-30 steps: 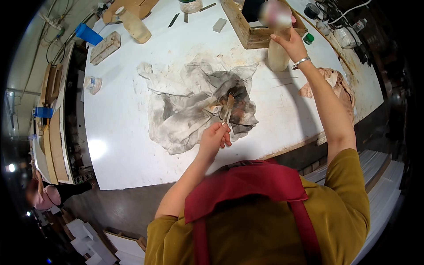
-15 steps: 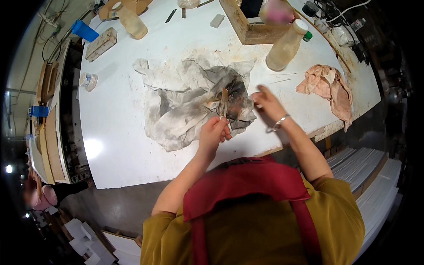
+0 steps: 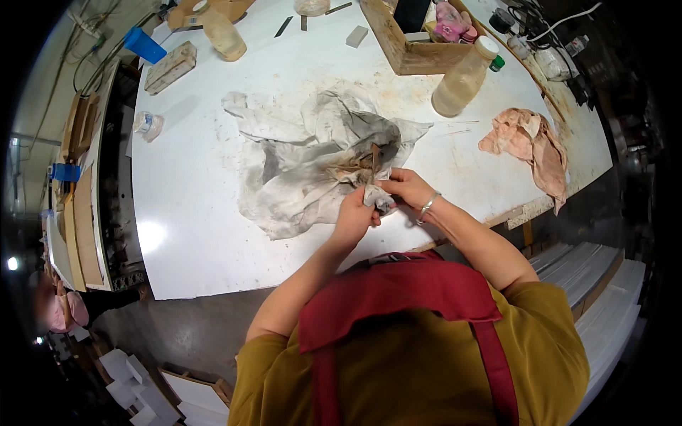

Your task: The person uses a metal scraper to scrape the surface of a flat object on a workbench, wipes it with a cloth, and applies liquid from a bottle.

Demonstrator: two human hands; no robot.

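Observation:
A large, stained grey-white cloth [image 3: 305, 167] lies crumpled in the middle of the white table [image 3: 192, 234]. My left hand [image 3: 354, 216] and my right hand [image 3: 403, 189] meet at the cloth's near edge. Both pinch a bunched fold of the cloth [image 3: 376, 199] wrapped around the lower end of a thin brown wooden stick [image 3: 374, 157]. The stick's top pokes up above my fingers. A metal bracelet sits on my right wrist.
A pink rag [image 3: 529, 145] lies at the table's right edge. A plastic bottle of pale liquid [image 3: 462, 78] stands by a wooden box [image 3: 398, 42]. Farther back are a jar [image 3: 224, 35], a small block [image 3: 357, 35] and a blue cup [image 3: 143, 45]. Boards are stacked at left.
My right hand came back from the bottle at the far right and joined the left hand on the cloth around the stick.

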